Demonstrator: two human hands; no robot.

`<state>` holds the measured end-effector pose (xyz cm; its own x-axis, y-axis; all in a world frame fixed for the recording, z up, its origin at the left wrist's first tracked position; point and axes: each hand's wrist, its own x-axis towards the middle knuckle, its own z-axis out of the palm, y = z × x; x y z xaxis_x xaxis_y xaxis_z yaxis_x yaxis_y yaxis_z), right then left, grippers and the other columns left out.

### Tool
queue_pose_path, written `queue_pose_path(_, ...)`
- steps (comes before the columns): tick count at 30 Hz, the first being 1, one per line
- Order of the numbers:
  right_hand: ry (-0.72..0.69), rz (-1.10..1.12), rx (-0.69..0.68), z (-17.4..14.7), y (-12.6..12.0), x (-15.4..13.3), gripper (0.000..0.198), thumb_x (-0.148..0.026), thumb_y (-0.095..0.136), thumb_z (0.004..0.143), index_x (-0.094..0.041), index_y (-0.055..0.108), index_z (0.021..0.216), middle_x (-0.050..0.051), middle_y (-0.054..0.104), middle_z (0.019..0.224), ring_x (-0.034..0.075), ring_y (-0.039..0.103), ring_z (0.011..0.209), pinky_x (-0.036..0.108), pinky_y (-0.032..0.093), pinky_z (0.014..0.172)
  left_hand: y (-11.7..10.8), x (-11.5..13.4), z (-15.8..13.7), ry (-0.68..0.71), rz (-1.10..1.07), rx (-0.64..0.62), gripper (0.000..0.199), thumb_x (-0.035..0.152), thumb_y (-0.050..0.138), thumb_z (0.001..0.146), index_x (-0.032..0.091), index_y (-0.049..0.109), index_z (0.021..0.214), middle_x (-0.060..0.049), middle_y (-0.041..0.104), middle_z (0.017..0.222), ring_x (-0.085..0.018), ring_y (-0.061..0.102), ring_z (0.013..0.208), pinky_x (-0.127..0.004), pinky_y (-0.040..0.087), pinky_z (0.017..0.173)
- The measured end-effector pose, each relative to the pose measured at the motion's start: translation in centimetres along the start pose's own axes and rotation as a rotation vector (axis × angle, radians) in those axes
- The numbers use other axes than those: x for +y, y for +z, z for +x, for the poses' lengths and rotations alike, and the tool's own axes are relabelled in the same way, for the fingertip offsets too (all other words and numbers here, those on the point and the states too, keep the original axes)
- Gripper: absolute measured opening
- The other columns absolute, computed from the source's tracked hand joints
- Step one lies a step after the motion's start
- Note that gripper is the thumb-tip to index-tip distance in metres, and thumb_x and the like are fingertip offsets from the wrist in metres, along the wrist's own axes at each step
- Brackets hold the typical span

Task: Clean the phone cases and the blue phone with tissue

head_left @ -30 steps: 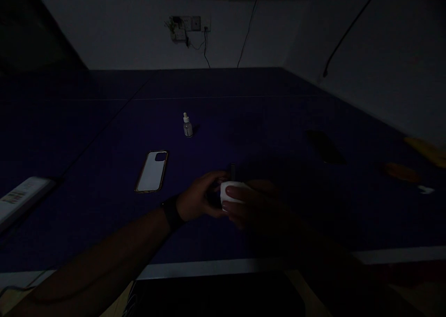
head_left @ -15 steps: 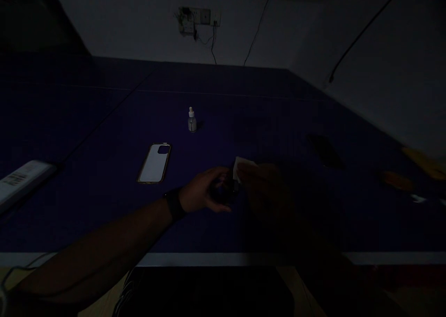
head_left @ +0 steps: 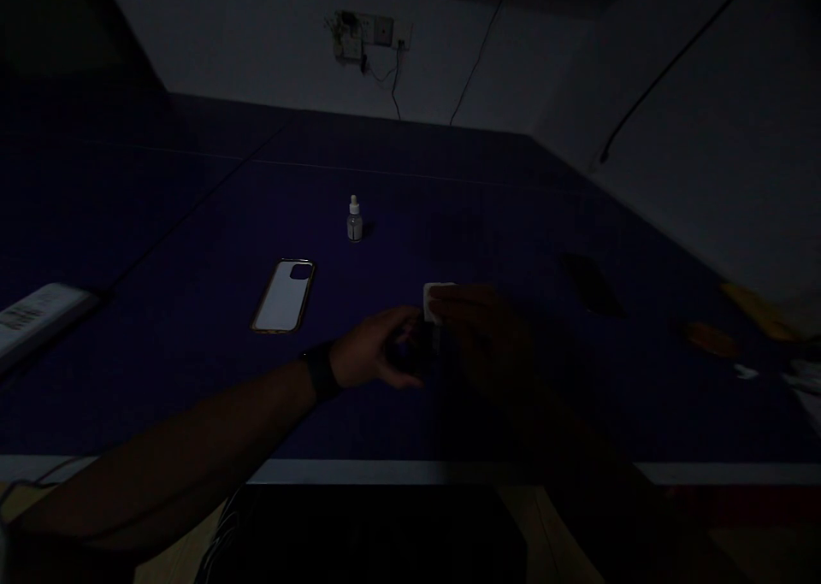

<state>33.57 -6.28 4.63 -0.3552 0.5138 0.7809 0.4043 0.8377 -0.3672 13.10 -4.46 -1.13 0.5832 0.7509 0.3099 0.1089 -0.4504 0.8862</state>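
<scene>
Clock positions are read about the small white, soft-looking pad (head_left: 432, 304), taken as centre. The right hand (head_left: 482, 317), at three o'clock, has its fingers closed on this pad, though much of that hand is lost in shadow. The left hand (head_left: 369, 350), at eight o'clock with a black band (head_left: 321, 370) at its wrist, is curled in a C, gripping a dark object (head_left: 420, 355) between fingers and thumb. This object lies between the hands, at about seven o'clock, just beside the pad; its outline is too dim to identify, and whether pad and object touch cannot be told.

The step in hand appears to be wiping — a judgement from the paired grips. The next move would call for a steady left hold and light pressure through the pad.

Around the hands, on the dark purple-blue desk (head_left: 449, 225): at nine o'clock, a pale, gold-rimmed rectangular phone case (head_left: 282, 297), lying flat; between ten and eleven, a small clear bottle with a white dropper cap (head_left: 355, 225), upright; near three, beyond the right hand, a thin black rectangular slab (head_left: 590, 285), lying flat.
</scene>
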Motion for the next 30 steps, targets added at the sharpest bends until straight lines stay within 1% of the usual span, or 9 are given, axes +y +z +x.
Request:
queue_pose_path(3, 0.189, 0.068, 0.019, 0.5, 0.6, 0.0, 0.024, -0.025, 0.053, 0.1, -0.028, 0.073, 0.113, 0.004, 0.076, 0.109, 0.021, 0.072, 0.102, 0.039, 0.059, 0.088, -0.1, 0.1, 0.0, 0.0, -0.019, -0.007, 0.084, 0.042, 0.095, 0.056, 0.019, 0.056, 0.127, -0.009, 0.069, 0.117, -0.028, 0.065, 0.107, -0.041, 0.051, 0.096)
queue_pose_path(5, 0.24, 0.076, 0.006, 0.6, 0.5, -0.3, 0.025, -0.026, 0.05, 0.101, -0.028, 0.072, 0.113, 0.003, 0.077, 0.107, 0.02, 0.072, 0.1, 0.037, 0.06, 0.086, -0.1, 0.3, -0.1, 0.0, -0.029, -0.005, 0.084, 0.042, 0.095, 0.058, 0.02, 0.055, 0.128, -0.01, 0.068, 0.119, -0.028, 0.065, 0.109, -0.042, 0.051, 0.096)
queue_pose_path(11, -0.006, 0.025, -0.073, -0.5, -1.1, -1.6, 0.025, -0.019, 0.062, 0.095, -0.031, 0.072, 0.114, 0.002, 0.077, 0.112, 0.022, 0.073, 0.102, 0.04, 0.06, 0.088, 0.0, 0.7, 0.0, 0.001, -0.056, -0.029, 0.083, 0.039, 0.096, 0.056, 0.021, 0.057, 0.127, -0.009, 0.068, 0.121, -0.028, 0.064, 0.112, -0.042, 0.051, 0.098)
queue_pose_path(13, 0.017, 0.061, -0.123, -1.4, -1.4, -2.3, 0.029, -0.02, 0.063, 0.095, -0.034, 0.069, 0.119, 0.001, 0.078, 0.108, 0.022, 0.074, 0.095, 0.039, 0.063, 0.081, -0.1, 0.9, 0.0, -0.011, -0.069, -0.038, 0.082, 0.035, 0.096, 0.056, 0.021, 0.057, 0.127, -0.009, 0.068, 0.121, -0.028, 0.064, 0.112, -0.041, 0.051, 0.096)
queue_pose_path(18, 0.175, 0.193, -0.201, -3.4, -1.7, -3.9, 0.04, -0.021, 0.042, 0.105, -0.039, 0.053, 0.139, -0.003, 0.078, 0.102, 0.017, 0.075, 0.079, 0.032, 0.064, 0.064, -0.4, 1.3, -0.1, -0.075, -0.079, -0.038, 0.076, 0.035, 0.093, 0.061, 0.02, 0.057, 0.126, -0.008, 0.068, 0.117, -0.027, 0.064, 0.11, -0.039, 0.053, 0.092)
queue_pose_path(21, 0.122, 0.185, -0.201, -3.3, -1.7, -3.4, 0.035, -0.025, 0.05, 0.103, -0.041, 0.059, 0.133, -0.004, 0.078, 0.102, 0.018, 0.075, 0.081, 0.033, 0.064, 0.069, -0.3, 1.3, -0.2, -0.052, -0.086, -0.033, 0.077, 0.037, 0.092, 0.061, 0.02, 0.057, 0.127, -0.008, 0.068, 0.119, -0.026, 0.064, 0.11, -0.039, 0.053, 0.093)
queue_pose_path(25, -0.021, 0.104, -0.074, -1.6, -1.2, -1.7, 0.027, -0.033, 0.058, 0.099, -0.037, 0.067, 0.125, 0.001, 0.075, 0.115, 0.023, 0.072, 0.101, 0.041, 0.059, 0.088, 0.0, 0.8, -0.2, -0.038, -0.053, -0.012, 0.081, 0.041, 0.094, 0.058, 0.021, 0.057, 0.127, -0.007, 0.068, 0.117, -0.028, 0.064, 0.108, -0.041, 0.053, 0.093)
queue_pose_path(27, 0.072, 0.097, -0.008, -0.8, -0.6, -1.0, 0.027, -0.034, 0.049, 0.103, -0.033, 0.069, 0.121, 0.003, 0.074, 0.117, 0.023, 0.069, 0.108, 0.042, 0.056, 0.093, 0.2, 0.6, -0.3, -0.028, -0.042, 0.002, 0.085, 0.045, 0.096, 0.054, 0.022, 0.057, 0.126, -0.007, 0.068, 0.115, -0.028, 0.064, 0.107, -0.042, 0.052, 0.094)
queue_pose_path(30, 0.37, 0.169, 0.013, 0.0, 0.3, -0.6, 0.033, -0.042, 0.044, 0.105, -0.028, 0.073, 0.11, 0.004, 0.076, 0.107, 0.022, 0.071, 0.1, 0.038, 0.056, 0.088, 0.2, 0.4, -0.2, -0.012, -0.068, 0.003, 0.084, 0.051, 0.094, 0.055, 0.021, 0.057, 0.125, -0.008, 0.067, 0.116, -0.029, 0.064, 0.107, -0.041, 0.053, 0.092)
